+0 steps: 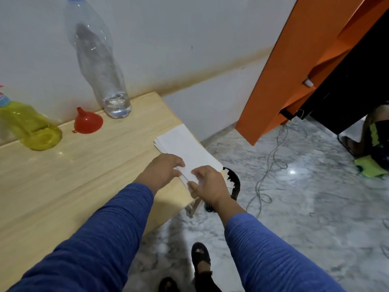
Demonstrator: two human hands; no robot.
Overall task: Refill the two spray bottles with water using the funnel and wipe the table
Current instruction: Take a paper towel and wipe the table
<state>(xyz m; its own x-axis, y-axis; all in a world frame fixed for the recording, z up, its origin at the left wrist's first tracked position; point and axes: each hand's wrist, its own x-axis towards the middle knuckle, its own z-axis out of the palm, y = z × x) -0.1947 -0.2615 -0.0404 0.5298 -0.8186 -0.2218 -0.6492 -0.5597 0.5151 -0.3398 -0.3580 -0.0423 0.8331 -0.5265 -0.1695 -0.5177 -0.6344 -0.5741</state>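
Tissues (185,148) stacked at bench (63,186) edge, centre frame; both hands, left (163,170) and right (207,185), pinch the top sheet, likely for wiping.

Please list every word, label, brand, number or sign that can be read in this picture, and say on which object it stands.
None can be read.
Clear water bottle: no label visible.
Yellow spray bottle: no print visible.
Red funnel: plain.
White paper stack, under both hands: top sheet shows blank.
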